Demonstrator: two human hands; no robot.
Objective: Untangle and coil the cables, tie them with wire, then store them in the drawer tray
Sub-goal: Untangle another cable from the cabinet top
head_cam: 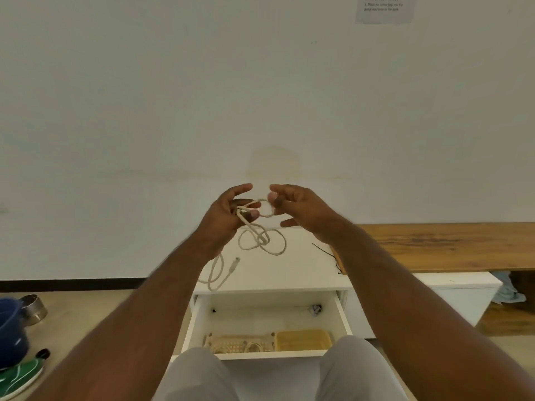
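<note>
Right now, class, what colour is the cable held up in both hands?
Off-white cable, seen in the head view.

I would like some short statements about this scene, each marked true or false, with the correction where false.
1. Both hands hold the white cable in the air. True: the left hand and the right hand each pinch part of it.
2. The drawer is closed. False: it is pulled open.
3. A yellow tray sits in the drawer. True.
4. The cable is already coiled and tied. False: it hangs in loose tangled loops, with its plug dangling free.
5. A thin black wire lies on the white cabinet top. True.
6. The blue object is inside the drawer. False: it is on the floor at left.
</note>
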